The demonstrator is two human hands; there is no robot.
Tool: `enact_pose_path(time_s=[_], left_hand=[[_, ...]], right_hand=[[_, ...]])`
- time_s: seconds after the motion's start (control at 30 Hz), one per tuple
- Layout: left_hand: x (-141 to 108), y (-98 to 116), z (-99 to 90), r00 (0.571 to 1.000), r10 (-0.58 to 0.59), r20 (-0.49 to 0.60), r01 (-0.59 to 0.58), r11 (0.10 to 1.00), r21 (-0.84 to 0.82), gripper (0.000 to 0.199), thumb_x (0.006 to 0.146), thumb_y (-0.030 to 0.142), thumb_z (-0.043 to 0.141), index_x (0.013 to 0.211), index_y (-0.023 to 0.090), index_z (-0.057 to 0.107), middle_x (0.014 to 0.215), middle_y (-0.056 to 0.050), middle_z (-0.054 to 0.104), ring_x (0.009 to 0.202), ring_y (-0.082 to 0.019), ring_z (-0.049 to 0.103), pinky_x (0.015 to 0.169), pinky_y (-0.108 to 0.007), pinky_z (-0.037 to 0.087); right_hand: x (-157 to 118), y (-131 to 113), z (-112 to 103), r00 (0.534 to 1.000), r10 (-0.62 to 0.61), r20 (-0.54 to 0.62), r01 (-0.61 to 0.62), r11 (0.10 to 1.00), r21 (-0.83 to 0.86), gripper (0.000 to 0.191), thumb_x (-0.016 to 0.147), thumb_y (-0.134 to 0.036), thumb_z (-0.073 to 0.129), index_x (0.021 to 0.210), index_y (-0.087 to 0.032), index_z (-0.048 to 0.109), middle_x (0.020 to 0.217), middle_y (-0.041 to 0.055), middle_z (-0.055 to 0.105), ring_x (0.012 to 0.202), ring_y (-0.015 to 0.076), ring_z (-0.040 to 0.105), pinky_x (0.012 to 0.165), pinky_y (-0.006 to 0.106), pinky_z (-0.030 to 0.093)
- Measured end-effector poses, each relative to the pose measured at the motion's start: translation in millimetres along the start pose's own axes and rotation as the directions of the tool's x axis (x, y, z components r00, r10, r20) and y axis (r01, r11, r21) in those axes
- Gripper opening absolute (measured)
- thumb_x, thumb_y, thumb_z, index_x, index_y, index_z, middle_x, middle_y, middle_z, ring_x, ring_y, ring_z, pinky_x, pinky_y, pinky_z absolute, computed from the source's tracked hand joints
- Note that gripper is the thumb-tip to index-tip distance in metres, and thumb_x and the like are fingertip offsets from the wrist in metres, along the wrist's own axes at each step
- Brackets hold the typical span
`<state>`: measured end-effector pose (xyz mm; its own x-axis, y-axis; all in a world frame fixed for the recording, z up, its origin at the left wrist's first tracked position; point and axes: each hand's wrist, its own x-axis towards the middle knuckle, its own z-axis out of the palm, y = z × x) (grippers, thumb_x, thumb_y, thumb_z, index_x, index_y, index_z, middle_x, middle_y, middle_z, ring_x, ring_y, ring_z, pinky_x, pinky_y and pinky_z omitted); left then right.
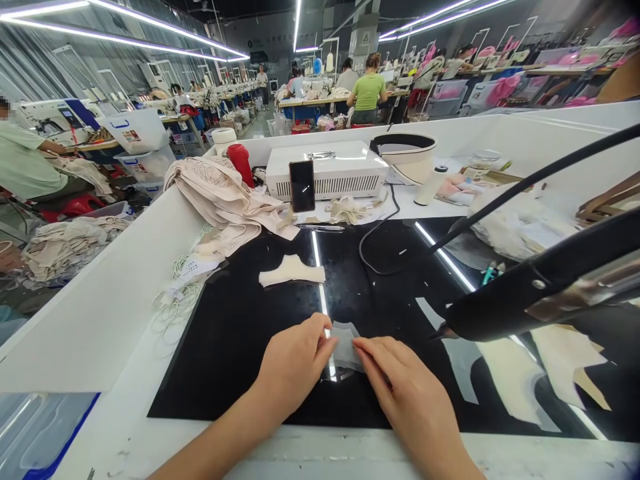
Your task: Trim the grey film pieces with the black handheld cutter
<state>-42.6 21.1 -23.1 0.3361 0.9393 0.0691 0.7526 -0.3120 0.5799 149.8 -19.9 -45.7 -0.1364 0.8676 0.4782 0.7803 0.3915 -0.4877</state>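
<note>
Between my hands is a small, thin, whitish translucent piece of cut material point(345, 341), just above or on the glossy black board point(240, 360). My left hand point(295, 357) pinches its left edge between thumb and forefinger. At its right edge, the fingertips of my right hand point(407, 380) are pressed together on it. A cream-coloured cut fabric piece point(291, 271) lies farther up the board. More cream pieces point(513, 377) and a pale translucent piece point(463, 367) lie to the right of my right hand.
A thick black tool arm point(540, 287) reaches in from the right over the board. Behind the board are a white vented box point(325, 170), a phone point(303, 187) and a cable point(370, 250). Printed beige fabric point(220, 193) is heaped at left. Co-workers sit beyond the white side walls.
</note>
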Motion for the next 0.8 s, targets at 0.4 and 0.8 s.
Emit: enact_pose_path(time_s=[0.4,0.8], left_hand=[[-2.5,-4.8,10.7,0.982,0.186,0.008,-0.178,0.922,0.343,0.017,0.104,0.023,0.054,0.090,0.021,0.062,0.080,0.001,0.066,0.068,-0.017,0.063,0.060,-0.030,0.038],[-3.8,-2.8,9.0,0.985,0.173,0.022,-0.169,0.916,0.364,0.018,0.104,0.023,0.053,0.089,0.021,0.063,0.079,0.001,0.066,0.067,-0.018,0.063,0.059,-0.030,0.035]], right_hand=[[-4.2,0.2,8.4,0.993,-0.114,0.040,0.120,0.975,-0.187,0.030,0.109,-0.021,0.041,0.106,-0.017,0.070,0.083,0.0060,0.070,0.070,0.0190,0.062,0.063,0.032,0.047],[-2.4,0.4,5.8,0.991,-0.122,0.047,0.127,0.982,-0.142,0.026,0.108,-0.018,0.044,0.105,-0.016,0.070,0.082,0.0057,0.068,0.068,0.0186,0.060,0.063,0.032,0.047]])
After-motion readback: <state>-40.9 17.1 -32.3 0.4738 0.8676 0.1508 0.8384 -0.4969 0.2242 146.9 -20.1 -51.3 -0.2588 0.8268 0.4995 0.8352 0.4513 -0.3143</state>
